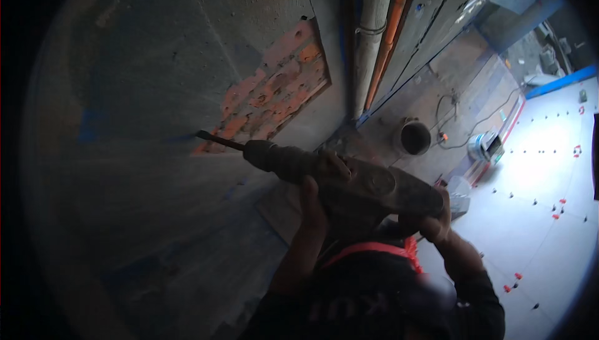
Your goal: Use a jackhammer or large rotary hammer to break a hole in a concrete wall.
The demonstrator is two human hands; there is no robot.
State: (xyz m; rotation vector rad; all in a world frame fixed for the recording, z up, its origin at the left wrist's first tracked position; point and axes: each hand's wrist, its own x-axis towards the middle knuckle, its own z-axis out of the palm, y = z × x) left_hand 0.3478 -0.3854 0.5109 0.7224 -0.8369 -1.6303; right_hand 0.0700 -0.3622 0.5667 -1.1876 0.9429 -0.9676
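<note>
I hold a dusty rotary hammer (384, 184) across my front, its nose toward the wall on the left. My left hand (313, 206) is closed round its front part, behind the chuck, with the thumb showing and the other fingers mostly hidden. At the back end my right hand (437, 218) is wrapped round the rear handle. A dark chisel bit (224, 141) sticks out of the chuck. Its tip lies beside the lower left end of a rough patch of exposed red brick (274, 87) in the grey wall (168, 59). Whether the tip touches the wall I cannot tell.
A pale vertical pipe (374, 22) and a thinner orange pipe (392, 34) run down the corner. On the floor stand a dark bucket (413, 138) and a white bucket (486, 146), with a cable (458, 146) between them. White floor tiles (530, 178) with small spacers spread to the right.
</note>
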